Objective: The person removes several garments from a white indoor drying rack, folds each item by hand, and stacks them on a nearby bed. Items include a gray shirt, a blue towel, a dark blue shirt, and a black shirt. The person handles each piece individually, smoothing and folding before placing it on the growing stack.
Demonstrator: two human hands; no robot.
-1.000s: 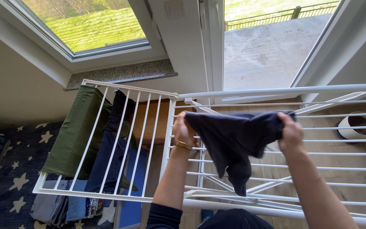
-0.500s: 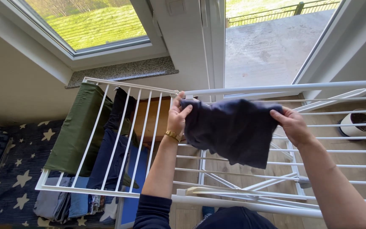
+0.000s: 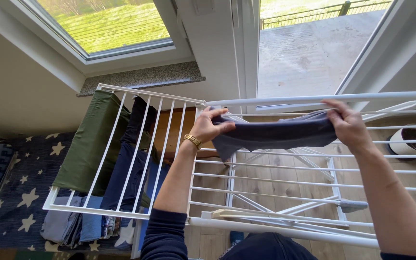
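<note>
My left hand [image 3: 207,126] and my right hand [image 3: 348,123] pinch the two ends of a dark navy cloth [image 3: 275,135] and hold it stretched flat just above the far rails of a white drying rack [image 3: 285,171]. A gold bracelet sits on my left wrist. The cloth spans the rack's middle section, close to its far top bar. On the raised left wing of the rack hang a green garment [image 3: 90,139] and dark blue clothes [image 3: 123,168].
A white bowl [image 3: 412,140] stands on the wooden floor at the right, behind the rack. A star-patterned dark blanket [image 3: 10,192] lies at the left. An open glass door to a terrace is straight ahead, with a window and stone sill to its left.
The cloth hung loosely from both hands before; now it is pulled out flat and lifted farther away, toward the rack's far rails.
</note>
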